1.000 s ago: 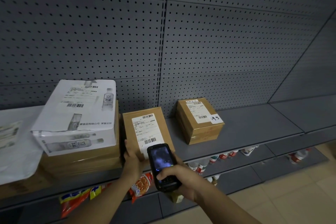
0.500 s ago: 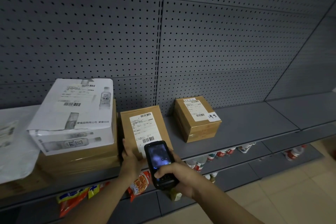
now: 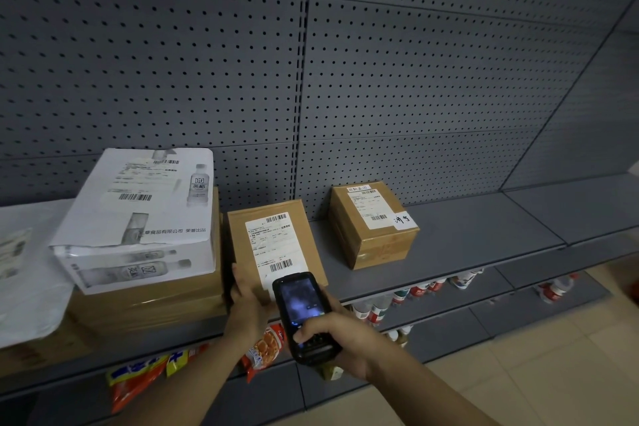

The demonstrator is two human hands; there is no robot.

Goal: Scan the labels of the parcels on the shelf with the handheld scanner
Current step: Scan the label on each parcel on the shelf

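scanner [image 3: 301, 315] lower, within right fingers [image 3: 313, 330]

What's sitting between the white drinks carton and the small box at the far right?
In the head view, one brown parcel: the left hand steadies it, and the scanner points at its label.

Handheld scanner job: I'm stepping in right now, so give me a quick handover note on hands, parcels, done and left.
Right hand grips the handheld scanner, aimed at the middle parcel.
Left hand rests against that parcel's near left edge, steadying it.
White carton sits left on a stack; small box stands right, untouched.
Done: cannot tell which labels have registered.
Left: confirm the middle scan, then the others.
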